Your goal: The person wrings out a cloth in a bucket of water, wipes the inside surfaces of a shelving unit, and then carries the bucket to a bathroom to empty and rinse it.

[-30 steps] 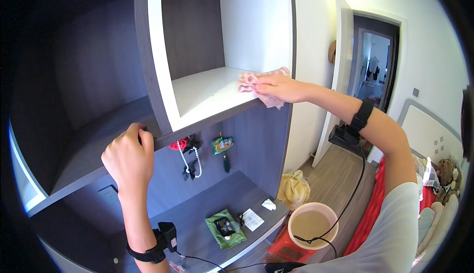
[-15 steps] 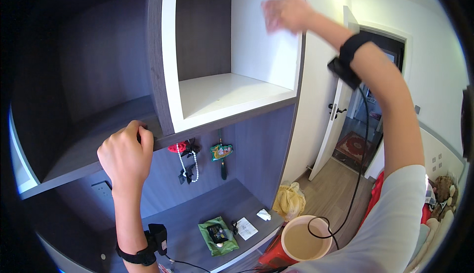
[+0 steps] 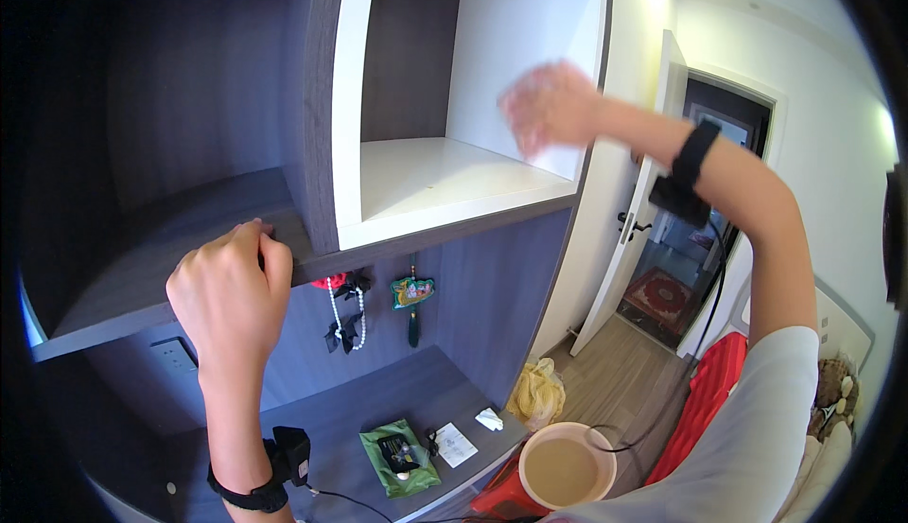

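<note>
A tall dark cabinet [image 3: 323, 145] fills most of the view, with a grey surface [image 3: 317, 428] low in it and, above, a dark shelf [image 3: 236, 197] beside a white compartment [image 3: 435, 183]. Beyond the surface's right front corner a pale bucket [image 3: 567, 430] of cloudy liquid sits by something red. The left hand [image 3: 232, 282] rests at the dark shelf's front edge near its right corner, fingers curled out of sight; whether that grip holds anything I cannot tell. The right hand [image 3: 566, 107], blurred, has its grip closed on a pink cloth [image 3: 516, 112], raised above the right front corner of the compartment's floor, before its right wall; contact with the wall cannot be made out. The cloth should handle as light, limp and hard to damage, heavier if wet, best taken bunched in the palm with the fingers over a fold. It looks pale pink and crumpled, any pattern lost in blur. Smaller, near the surface's front edge, lie a green packet [image 3: 423, 481], a white paper [image 3: 456, 445] and, by the right corner, a crumpled white scrap [image 3: 489, 419].
</note>
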Demonstrator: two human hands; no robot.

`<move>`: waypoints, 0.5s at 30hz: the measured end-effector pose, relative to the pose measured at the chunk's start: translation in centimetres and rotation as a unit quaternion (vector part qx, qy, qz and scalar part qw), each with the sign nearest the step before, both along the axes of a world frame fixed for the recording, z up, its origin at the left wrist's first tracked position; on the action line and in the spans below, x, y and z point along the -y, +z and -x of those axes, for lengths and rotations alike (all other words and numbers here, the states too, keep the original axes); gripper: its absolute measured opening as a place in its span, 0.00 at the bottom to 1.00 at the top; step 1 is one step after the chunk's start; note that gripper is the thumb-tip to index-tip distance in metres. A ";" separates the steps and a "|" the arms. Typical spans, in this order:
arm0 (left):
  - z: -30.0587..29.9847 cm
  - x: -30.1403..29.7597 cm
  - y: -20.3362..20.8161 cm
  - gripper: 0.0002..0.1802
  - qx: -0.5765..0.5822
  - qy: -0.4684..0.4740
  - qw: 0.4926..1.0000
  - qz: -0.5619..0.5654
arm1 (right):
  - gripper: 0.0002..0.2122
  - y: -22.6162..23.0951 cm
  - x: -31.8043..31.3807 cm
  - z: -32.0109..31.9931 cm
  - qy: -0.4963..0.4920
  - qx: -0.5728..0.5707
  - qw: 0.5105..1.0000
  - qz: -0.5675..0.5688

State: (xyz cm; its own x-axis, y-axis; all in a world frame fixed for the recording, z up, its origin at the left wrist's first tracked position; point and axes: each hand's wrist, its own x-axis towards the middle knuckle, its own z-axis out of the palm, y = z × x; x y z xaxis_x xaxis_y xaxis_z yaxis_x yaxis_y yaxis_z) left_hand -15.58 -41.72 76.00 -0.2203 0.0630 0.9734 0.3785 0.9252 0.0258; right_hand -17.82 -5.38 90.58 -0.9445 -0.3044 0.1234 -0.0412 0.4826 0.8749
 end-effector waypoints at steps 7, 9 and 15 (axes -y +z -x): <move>0.6 0.4 -0.2 0.09 -0.044 -0.025 0.999 0.019 | 0.24 7.2 0.1 3.2 -0.065 -0.346 0.914 -0.200; 0.8 1.4 -0.4 0.08 -0.027 0.004 0.999 0.023 | 0.16 3.1 5.5 3.6 -0.061 -0.175 0.976 0.111; 0.9 0.8 -0.2 0.07 -0.052 -0.019 0.998 0.017 | 0.19 -2.8 1.2 4.3 -0.052 0.059 0.993 -0.088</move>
State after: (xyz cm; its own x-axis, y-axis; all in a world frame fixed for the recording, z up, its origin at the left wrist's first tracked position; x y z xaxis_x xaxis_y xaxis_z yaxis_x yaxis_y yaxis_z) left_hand -16.48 -42.55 75.78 -0.1144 0.1035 0.9880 0.4123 0.9098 -0.0476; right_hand -22.14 -6.62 87.82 -0.9767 -0.2118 -0.0358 -0.1057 0.3290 0.9384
